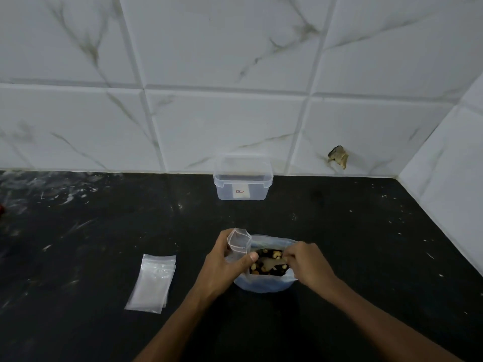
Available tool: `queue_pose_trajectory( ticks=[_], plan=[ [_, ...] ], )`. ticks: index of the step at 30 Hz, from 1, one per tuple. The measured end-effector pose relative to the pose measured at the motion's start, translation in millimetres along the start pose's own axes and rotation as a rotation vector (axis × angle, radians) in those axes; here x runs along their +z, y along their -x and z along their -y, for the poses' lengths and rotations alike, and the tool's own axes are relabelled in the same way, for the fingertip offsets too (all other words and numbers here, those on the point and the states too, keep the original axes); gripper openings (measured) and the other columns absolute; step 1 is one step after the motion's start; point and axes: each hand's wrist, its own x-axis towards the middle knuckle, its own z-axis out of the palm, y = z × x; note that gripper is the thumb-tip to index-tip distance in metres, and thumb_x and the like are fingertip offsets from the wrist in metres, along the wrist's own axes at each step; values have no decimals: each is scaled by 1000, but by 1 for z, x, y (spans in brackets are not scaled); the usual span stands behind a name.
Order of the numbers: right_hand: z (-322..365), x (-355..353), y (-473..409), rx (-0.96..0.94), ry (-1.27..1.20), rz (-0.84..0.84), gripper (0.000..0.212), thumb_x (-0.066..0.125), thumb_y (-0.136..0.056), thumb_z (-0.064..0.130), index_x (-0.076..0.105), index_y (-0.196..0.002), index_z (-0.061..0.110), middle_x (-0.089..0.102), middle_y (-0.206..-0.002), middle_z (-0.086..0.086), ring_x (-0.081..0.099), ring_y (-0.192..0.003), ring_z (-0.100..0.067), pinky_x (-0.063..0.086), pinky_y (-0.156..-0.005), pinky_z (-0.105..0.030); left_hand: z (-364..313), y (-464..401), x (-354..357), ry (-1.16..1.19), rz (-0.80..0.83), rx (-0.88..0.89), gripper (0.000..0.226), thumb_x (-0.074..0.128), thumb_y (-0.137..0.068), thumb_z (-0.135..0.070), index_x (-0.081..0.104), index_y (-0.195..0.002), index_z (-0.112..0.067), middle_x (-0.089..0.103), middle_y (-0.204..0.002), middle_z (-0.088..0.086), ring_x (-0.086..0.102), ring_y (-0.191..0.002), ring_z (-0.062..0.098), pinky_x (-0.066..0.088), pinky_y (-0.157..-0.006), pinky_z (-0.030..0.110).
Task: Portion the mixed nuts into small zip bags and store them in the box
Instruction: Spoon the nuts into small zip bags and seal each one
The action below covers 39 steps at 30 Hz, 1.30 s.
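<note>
head view: a person is standing at a black countertop (339, 244) speckled with pale flecks, with white marbled wall tiles (235, 61) behind it and along the right side. the left hand (222, 265) is holding a small clear zip bag (238, 244) upright, fingers wrapped behind it and the thumb pressing on its front, so the hand is clamped on that bag. the bag's mouth is pointing up and looks open; whether anything is in it cannot be told. just to its right, and touching it, a larger plastic bag of mixed nuts (266, 262) is sitting open on the counter, pale and dark nuts showing inside. the right hand (305, 259) is reaching into that open mouth with its fingertips drawn together among the nuts; whether they are pinching any cannot be told. to the left of the hands, well apart from them, a small stack of empty zip bags (153, 280) is lying flat. near the back wall, a clear plastic box (243, 181) is standing with no lid on, a white label on its front. a chipped hole (338, 156) is showing in a tile to the right of the box.
</note>
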Motion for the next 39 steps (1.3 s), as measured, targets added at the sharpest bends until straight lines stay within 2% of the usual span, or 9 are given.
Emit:
queue_pose_trajectory(
  ticks=[2, 4, 9, 18, 22, 28, 32, 36, 39],
  plan=[
    [2, 6, -1, 12, -45, 47, 20, 52, -96, 13, 72, -101, 14, 70, -97, -1, 66, -89, -13, 55, -81, -28, 2, -2, 0, 5, 11, 2, 54, 76, -70, -53, 51, -118, -50, 65, -119, -16, 62, -113, 5, 54, -93, 37],
    [5, 13, -4, 28, -90, 84, 21, 50, -97, 12, 71, -99, 10, 68, -89, -2, 67, -86, -17, 55, -79, -30, 2, -3, -1, -3, 17, -1, 56, 76, -70, -54, 51, -119, -49, 65, -119, -16, 62, -114, 6, 54, -95, 40],
    [15, 15, -13, 179, -348, 152, 19, 51, -98, 14, 70, -98, 15, 63, -80, 1, 58, -62, -6, 48, -58, -18, 3, -2, 0, -20, 24, -13, 61, 76, -70, -54, 50, -123, -45, 65, -119, -14, 62, -114, 6, 54, -96, 42],
    [1, 5, -5, 305, -650, 128, 13, 56, -96, 9, 68, -99, 12, 70, -88, -14, 61, -61, -11, 50, -53, -19, 3, 0, -3, 15, 4, -33, 64, 77, -62, -65, 50, -118, -52, 65, -120, -14, 62, -114, 7, 54, -97, 41],
    [-5, -5, 1, 345, -738, 138, 13, 56, -95, 7, 68, -100, 9, 70, -90, -14, 61, -63, -11, 49, -55, -21, 2, 0, -4, 30, 8, -30, 66, 78, -60, -65, 50, -119, -51, 64, -122, -12, 62, -116, 9, 54, -96, 41],
    [-7, -32, 14, 334, -843, 90, 14, 55, -96, 5, 69, -98, 5, 67, -82, -12, 57, -57, -9, 47, -50, -20, -7, 0, -4, -53, -37, 28, 58, 77, -70, -51, 47, -119, -51, 62, -118, -15, 61, -112, 1, 54, -84, 23],
    [-4, -61, 20, 298, -854, 46, 17, 54, -96, 5, 70, -96, 6, 67, -80, -10, 56, -56, -8, 45, -48, -19, -18, -3, 0, -142, -108, 97, 55, 77, -69, -52, 47, -115, -52, 64, -111, -23, 61, -105, -3, 53, -86, 25],
    [3, -95, 25, 256, -884, -15, 17, 55, -96, 6, 72, -97, 10, 68, -80, -8, 56, -58, -10, 46, -50, -20, -24, -12, 5, -219, -174, 147, 54, 77, -68, -52, 48, -114, -48, 64, -110, -19, 61, -104, -3, 55, -87, 31],
    [10, -111, 30, 212, -874, -48, 17, 56, -95, 7, 72, -97, 12, 68, -81, -8, 56, -57, -9, 46, -50, -21, -26, -18, 12, -278, -207, 152, 51, 79, -72, -46, 46, -110, -50, 63, -109, -20, 59, -102, -6, 55, -88, 29]
  ],
)
